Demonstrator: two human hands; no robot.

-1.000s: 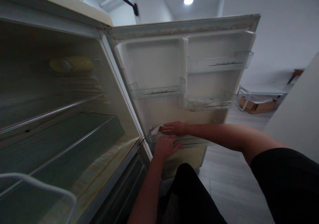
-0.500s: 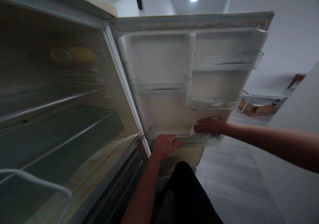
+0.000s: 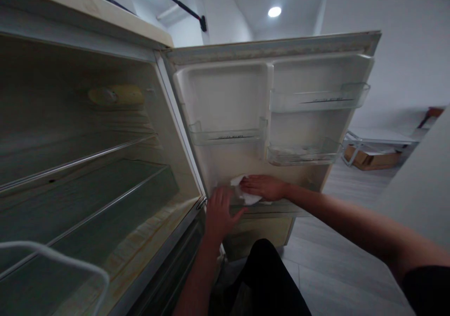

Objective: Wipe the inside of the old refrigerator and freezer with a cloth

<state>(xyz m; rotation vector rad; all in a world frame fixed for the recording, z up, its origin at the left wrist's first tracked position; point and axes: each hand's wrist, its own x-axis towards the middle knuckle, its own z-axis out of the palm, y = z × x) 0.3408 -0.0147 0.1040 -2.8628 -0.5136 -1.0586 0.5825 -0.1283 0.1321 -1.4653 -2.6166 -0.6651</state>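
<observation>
The inner side of an open fridge door (image 3: 230,93) faces me. Flat against its lower part, my right hand (image 3: 265,187) presses a crumpled white cloth (image 3: 251,198); whether it is fabric or paper I cannot tell. The cloth lies just above the lowest clear door bin (image 3: 277,208). My left hand (image 3: 220,211) is at that bin's left end, fingers stretched and thumb apart, slightly blurred, holding nothing visible. Whether it touches the bin is unclear.
Left of the door is the fridge interior with glass shelves (image 3: 105,208) and a white cable (image 3: 56,255) in front. Higher door bins (image 3: 228,137) jut out. A cardboard box (image 3: 374,160) sits under a white table (image 3: 383,135) at right.
My right hand has slid left along the door with the cloth, closer to my left hand. The left hand has shifted slightly left, its fingers lifting and straightening. The view has tilted up a little.
</observation>
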